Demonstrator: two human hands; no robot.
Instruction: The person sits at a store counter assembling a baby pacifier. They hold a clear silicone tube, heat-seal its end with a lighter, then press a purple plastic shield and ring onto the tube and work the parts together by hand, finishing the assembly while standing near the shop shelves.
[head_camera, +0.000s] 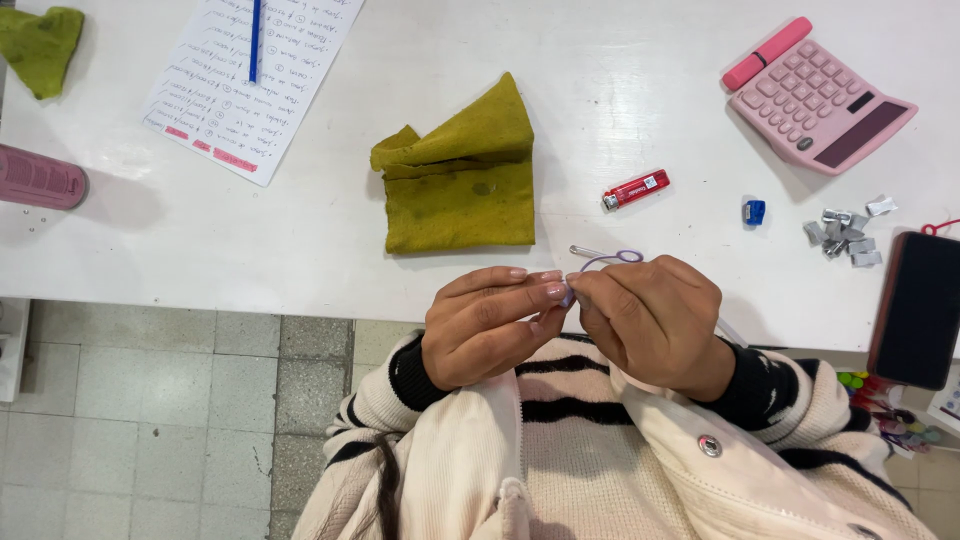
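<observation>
Both your hands meet at the near edge of the white table (300, 250). Left hand (485, 325) and right hand (655, 325) pinch a thin lilac cord (612, 258) between fingertips, its loop arching just above your right knuckles. It looks light, limp and smooth, likely to slip; hold it close to the working end, thumb against forefinger. Well apart beyond: a crumpled olive cloth (460, 185), soft and matte; a glossy red lighter (636, 189); a hard pink calculator (820, 105); crinkled silver foil scraps (845, 235).
</observation>
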